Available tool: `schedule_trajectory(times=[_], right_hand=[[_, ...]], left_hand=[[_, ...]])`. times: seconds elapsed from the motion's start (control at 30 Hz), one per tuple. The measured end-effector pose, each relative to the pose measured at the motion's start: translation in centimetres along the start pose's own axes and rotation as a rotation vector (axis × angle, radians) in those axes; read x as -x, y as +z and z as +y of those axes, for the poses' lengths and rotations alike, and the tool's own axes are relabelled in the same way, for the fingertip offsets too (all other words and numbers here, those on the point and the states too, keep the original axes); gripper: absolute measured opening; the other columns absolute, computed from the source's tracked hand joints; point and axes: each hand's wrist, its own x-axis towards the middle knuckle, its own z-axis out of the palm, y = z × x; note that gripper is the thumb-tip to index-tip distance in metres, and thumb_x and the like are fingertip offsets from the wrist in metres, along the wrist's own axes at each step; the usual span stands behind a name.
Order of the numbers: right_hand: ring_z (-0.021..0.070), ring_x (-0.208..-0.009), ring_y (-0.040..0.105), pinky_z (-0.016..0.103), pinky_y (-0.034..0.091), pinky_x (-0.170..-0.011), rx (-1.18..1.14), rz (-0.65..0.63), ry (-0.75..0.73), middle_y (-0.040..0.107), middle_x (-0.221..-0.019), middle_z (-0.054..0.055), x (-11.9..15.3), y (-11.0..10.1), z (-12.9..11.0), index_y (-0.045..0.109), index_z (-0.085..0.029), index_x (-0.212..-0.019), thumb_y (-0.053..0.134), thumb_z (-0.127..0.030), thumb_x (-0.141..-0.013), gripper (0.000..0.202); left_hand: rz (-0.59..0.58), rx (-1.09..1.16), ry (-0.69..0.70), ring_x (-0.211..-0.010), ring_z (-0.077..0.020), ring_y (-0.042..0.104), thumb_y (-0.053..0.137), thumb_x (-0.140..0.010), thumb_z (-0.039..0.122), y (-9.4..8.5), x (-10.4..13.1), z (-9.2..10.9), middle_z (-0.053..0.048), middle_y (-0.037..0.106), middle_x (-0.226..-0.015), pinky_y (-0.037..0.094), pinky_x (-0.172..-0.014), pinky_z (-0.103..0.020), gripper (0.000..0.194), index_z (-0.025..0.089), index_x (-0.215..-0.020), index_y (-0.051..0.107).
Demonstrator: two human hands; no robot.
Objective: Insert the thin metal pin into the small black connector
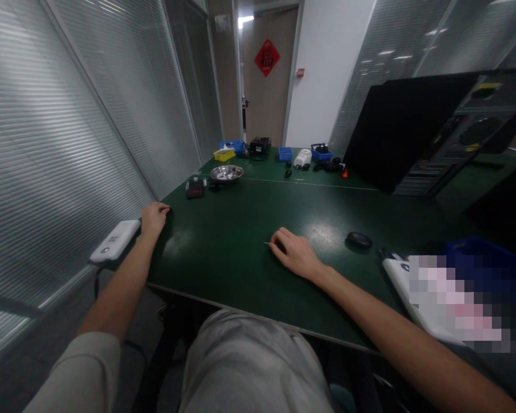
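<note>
My right hand (296, 251) rests over the green table (223, 252), its thumb and fingers closed on a small thin metal pin-like piece (266, 243). Only the tip of that piece shows, pointing left. At the table's left edge lies my left hand (153, 218), fingers pinched together. Whatever they may hold is too small to make out. Beside this hand is a white device (115, 241) with a round button or mark and a cable below. Beyond it sit a small dark box (195, 188) and a shiny metal dish (226, 174) with small bits inside.
A black mouse (359, 240) lies right of my right hand. A large black computer case (430, 135) stands at the right. A white device (413, 292), partly blurred out, is near the right front. Yellow bin (224, 155) and blue bins (285, 154) line the far end.
</note>
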Motion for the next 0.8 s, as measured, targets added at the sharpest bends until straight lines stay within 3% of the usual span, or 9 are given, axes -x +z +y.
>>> schedule_trajectory(times=[0.37,0.63,0.8], right_hand=[[0.0134,-0.073,0.057,0.028,0.036,-0.063,-0.013,0.012,-0.017,0.062,-0.104,0.002,0.1,0.0,0.0,0.058,-0.023,-0.105,0.050,-0.036,-0.104,0.016],[0.0132,-0.074,0.057,0.027,0.035,-0.063,-0.012,0.010,-0.023,0.062,-0.104,0.002,0.1,0.0,0.0,0.058,-0.022,-0.104,0.049,-0.036,-0.104,0.016],[0.0132,-0.073,0.057,0.027,0.034,-0.063,-0.003,0.013,-0.017,0.062,-0.103,0.002,0.0,0.1,0.0,0.059,-0.023,-0.104,0.050,-0.036,-0.104,0.016]], left_hand=[[0.004,-0.117,0.091,-0.114,-0.0285,0.064,0.046,-0.094,0.025,0.3,0.1,-0.5,-0.014,0.074,-0.120,0.044,-0.107,-0.037,0.038,0.012,-0.113,0.077],[0.006,-0.214,-0.003,-0.109,-0.0317,0.063,0.048,-0.094,0.027,0.1,0.7,0.5,-0.017,0.072,-0.116,0.047,-0.101,-0.041,0.037,0.011,-0.111,0.077],[-0.014,-0.103,-0.093,-0.108,-0.0303,0.065,0.052,-0.093,0.027,-0.5,0.6,0.1,-0.013,0.074,-0.113,0.047,-0.100,-0.040,0.034,0.014,-0.113,0.076]])
